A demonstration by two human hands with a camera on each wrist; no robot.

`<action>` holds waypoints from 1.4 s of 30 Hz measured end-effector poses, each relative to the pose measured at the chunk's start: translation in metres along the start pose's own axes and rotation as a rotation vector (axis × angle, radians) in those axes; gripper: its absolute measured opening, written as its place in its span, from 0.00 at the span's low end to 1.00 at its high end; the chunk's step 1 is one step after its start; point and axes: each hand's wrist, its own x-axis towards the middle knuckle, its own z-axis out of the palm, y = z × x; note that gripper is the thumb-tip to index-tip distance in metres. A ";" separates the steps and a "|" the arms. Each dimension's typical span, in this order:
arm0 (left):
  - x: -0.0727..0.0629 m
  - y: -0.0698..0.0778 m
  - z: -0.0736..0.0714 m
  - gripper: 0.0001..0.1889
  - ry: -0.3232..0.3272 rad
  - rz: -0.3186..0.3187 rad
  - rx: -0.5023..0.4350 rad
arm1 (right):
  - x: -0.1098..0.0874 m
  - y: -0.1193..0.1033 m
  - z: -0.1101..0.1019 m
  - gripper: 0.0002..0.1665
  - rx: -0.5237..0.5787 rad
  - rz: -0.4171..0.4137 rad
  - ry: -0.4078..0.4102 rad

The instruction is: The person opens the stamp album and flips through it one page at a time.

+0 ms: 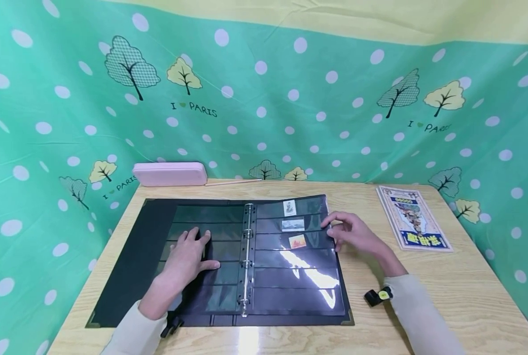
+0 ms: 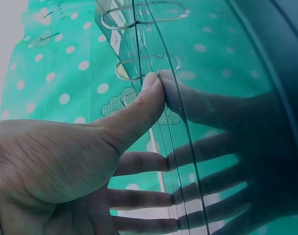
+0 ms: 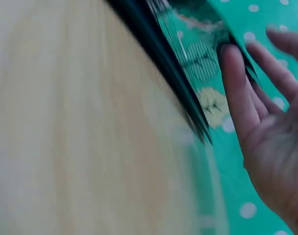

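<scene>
A black ring-bound stamp album (image 1: 128,251) lies spread on the table. My left hand (image 1: 186,259) rests on its left page (image 1: 221,276), fingers spread and thumb toward the metal rings (image 1: 247,264); the left wrist view shows the fingertips meeting their reflections in the glossy sheet. Three stamps sit in the upper strips of the right page (image 1: 272,281): a pale portrait stamp (image 1: 289,208), a grey stamp (image 1: 293,225) and an orange stamp (image 1: 297,241). At that page's outer edge my right hand (image 1: 357,235) pinches the sheet, thumb on one face and fingers behind, lifting the edge slightly.
Behind the album stands a pink case (image 1: 170,174), with a thin pencil-like stick (image 1: 233,182) beside it. A printed booklet stack (image 1: 414,218) lies at the right on the wooden table (image 1: 459,291). A green dotted curtain (image 1: 264,128) hangs around the table.
</scene>
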 end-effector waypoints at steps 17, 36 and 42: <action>0.000 0.001 -0.002 0.45 -0.010 -0.001 0.004 | -0.001 -0.021 -0.011 0.34 0.186 -0.219 -0.184; -0.004 0.007 -0.012 0.40 0.194 0.122 0.021 | 0.004 -0.056 0.035 0.38 0.504 -0.410 -0.281; -0.011 0.038 -0.022 0.29 0.321 0.264 -0.339 | 0.006 -0.064 0.059 0.43 0.642 -0.459 -0.309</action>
